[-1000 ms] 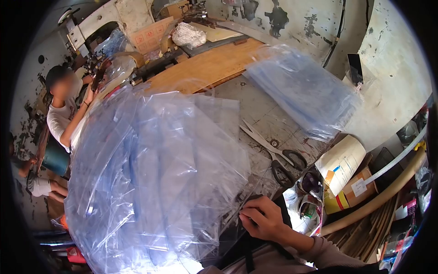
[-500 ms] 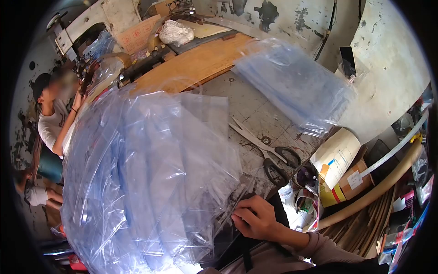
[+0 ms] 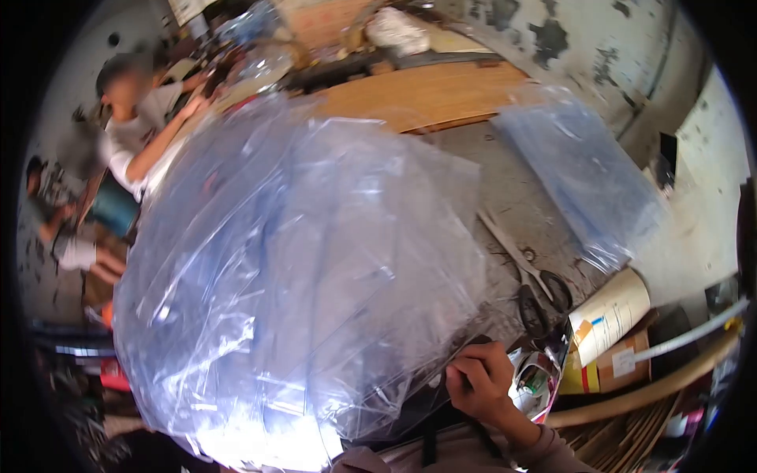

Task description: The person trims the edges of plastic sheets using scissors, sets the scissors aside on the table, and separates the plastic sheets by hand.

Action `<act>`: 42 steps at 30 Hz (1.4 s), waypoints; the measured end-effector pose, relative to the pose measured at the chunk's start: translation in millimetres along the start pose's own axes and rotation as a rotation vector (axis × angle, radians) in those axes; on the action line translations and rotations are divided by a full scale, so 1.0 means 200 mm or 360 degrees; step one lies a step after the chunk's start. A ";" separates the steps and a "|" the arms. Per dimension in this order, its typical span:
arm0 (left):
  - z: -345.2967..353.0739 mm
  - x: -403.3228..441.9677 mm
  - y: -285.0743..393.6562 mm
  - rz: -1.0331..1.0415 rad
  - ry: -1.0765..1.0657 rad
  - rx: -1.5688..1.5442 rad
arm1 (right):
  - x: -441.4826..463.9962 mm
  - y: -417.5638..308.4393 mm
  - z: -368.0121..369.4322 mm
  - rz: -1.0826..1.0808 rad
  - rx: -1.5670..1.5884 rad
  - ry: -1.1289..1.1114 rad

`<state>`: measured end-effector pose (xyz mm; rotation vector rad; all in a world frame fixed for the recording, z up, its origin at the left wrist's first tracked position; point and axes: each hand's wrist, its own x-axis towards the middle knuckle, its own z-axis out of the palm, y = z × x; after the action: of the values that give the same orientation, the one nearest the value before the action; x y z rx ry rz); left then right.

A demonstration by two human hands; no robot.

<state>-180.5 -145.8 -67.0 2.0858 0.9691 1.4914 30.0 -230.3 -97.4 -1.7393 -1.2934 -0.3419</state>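
My right hand [image 3: 481, 382] is closed at the front edge of the table, its fingers curled beside the lower right corner of a big pile of clear plastic sheets [image 3: 339, 260]. What those fingers hold, if anything, is hidden. The pile bulges toward me, its layers overlapping and creased, with bright glare low down. My left hand does not show. A pair of scissors [image 3: 527, 272] with black handles lies on the table right of the pile, just beyond my right hand. Further back is a flat stack of clear bluish plastic [image 3: 579, 173].
A wooden board [image 3: 426, 91] lies along the back of the worktable [image 3: 465, 146], with a white bundle [image 3: 397, 31] behind it. Right of the table stand a paper roll [image 3: 611, 315], a cardboard box [image 3: 631, 364] and a curved tan tube [image 3: 646, 398]. Other people [image 3: 142, 130] are at the left.
The view has swung left, so the table's contents appear further right. My right hand stays closed at the table edge. Another person is now visible at the far left.
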 end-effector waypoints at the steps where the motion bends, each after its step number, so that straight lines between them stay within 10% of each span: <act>1: 0.00 0.00 0.00 -0.0004 0.0005 0.0008 | 0.01 -0.02 -0.01 0.0054 0.0057 -0.0027; 27: -0.04 -0.04 0.04 0.0045 -0.0046 0.0125 | 0.01 -0.02 0.00 -0.0047 -0.0032 -0.0084; 35: -0.42 0.05 -0.03 0.0760 -0.0481 0.0946 | 0.00 0.01 0.02 -0.0094 -0.0029 -0.0054; 40: -0.33 0.51 -0.05 0.0401 -0.0774 0.1912 | 0.00 0.01 0.01 -0.0072 -0.0058 -0.0047; 42: -0.38 0.63 -0.09 0.0371 -0.0894 0.1517 | 0.00 0.01 0.00 -0.0065 -0.0051 -0.0068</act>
<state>-232.4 -47.0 30.1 3.0999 1.3714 0.4034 31.7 -230.8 -99.0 -1.7573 -1.3622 -0.3521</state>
